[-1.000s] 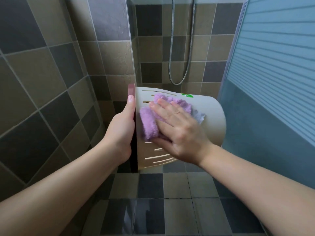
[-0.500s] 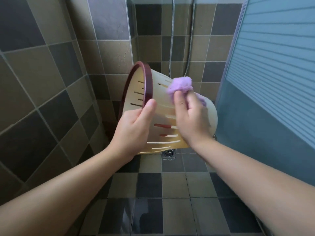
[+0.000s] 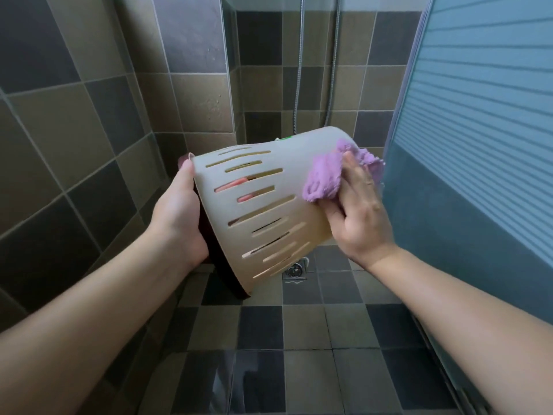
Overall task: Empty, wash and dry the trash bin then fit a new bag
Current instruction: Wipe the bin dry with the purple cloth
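Note:
A cream slotted trash bin point(image 3: 269, 211) with a dark red rim lies on its side in the air over the shower floor, its base pointing right and away. My left hand point(image 3: 179, 217) grips the rim at the bin's left, thumb over the edge. My right hand point(image 3: 359, 211) presses a purple cloth point(image 3: 326, 178) against the bin's wall near its base, fingers laid over the cloth. The bin's opening faces left and down, so its inside is hidden.
Tiled walls stand to the left and behind. A shower hose point(image 3: 299, 70) hangs on the back wall. A frosted glass door point(image 3: 478, 145) closes the right side. A floor drain point(image 3: 294, 269) sits below the bin.
The bin has tipped and turned so its slotted wall faces up and the rim drops lower left. My right hand slid the cloth from the upper wall to the base end.

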